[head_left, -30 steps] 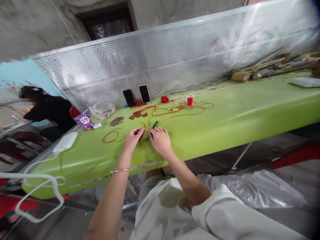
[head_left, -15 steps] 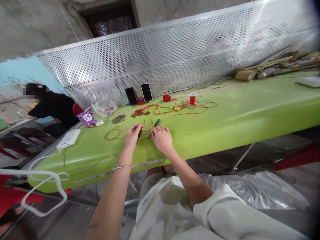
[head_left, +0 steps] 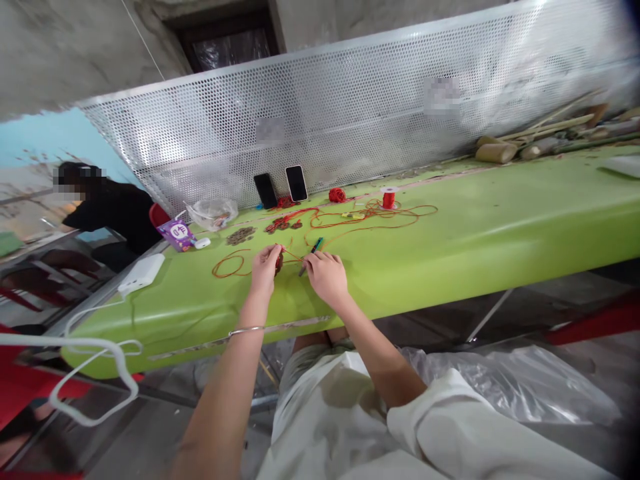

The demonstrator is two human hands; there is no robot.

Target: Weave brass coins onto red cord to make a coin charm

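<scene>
My left hand (head_left: 266,268) is closed, pinching a red cord (head_left: 296,256) together with some small dark brown round pieces (head_left: 279,263) that look like old coins. From there the cord stretches across to my right hand (head_left: 327,275), whose fingers are bent down and closed on it. Beside the right fingertips lies a slim dark and green tool (head_left: 317,245), partly covered; its kind is unclear. To the left, a loop of orange-red cord (head_left: 227,267) rests on the green table (head_left: 450,247). Beyond the hands are a pile of brown coins (head_left: 241,235) and coins tied with red cord (head_left: 281,225).
At the back stand two phones (head_left: 297,183), a red cord ball (head_left: 337,195) and a red spool (head_left: 389,199). A purple packet (head_left: 178,235) and white power strip (head_left: 143,274) lie left. Bamboo pieces (head_left: 496,153) lie far right. A person in black (head_left: 117,213) sits at left.
The whole view has shifted slightly. Both hands keep nearly the same place and grip, with the cord still stretched between them.
</scene>
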